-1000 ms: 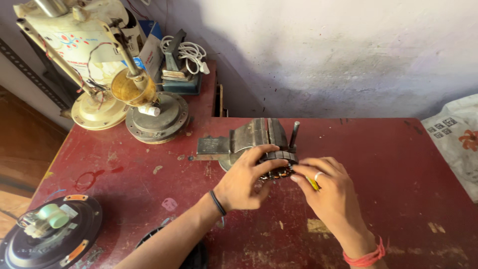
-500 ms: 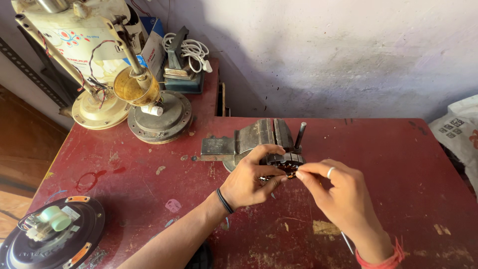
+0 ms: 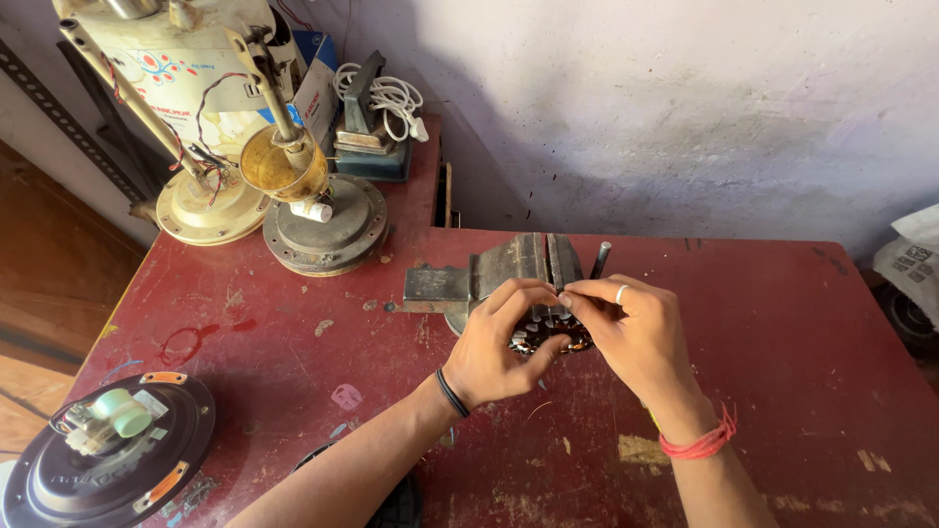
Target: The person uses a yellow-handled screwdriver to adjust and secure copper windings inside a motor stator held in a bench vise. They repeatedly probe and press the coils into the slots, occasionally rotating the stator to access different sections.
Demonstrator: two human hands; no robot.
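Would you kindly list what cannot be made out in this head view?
- Wound motor core: mostly covered by the left hand and right hand.
- Fingertip grip: too small to tell what is pinched.
- Bench vise: its front is hidden behind the hands.
- Black motor housing: cut off by the bottom-left edge.

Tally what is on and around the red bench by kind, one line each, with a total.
Hands: 2, left hand and right hand, both on the wound motor core
Wound motor core: 1
Bench vise: 1
Fan motor housings: 3, black, grey, cream
White cable coil: 1
Total: 8
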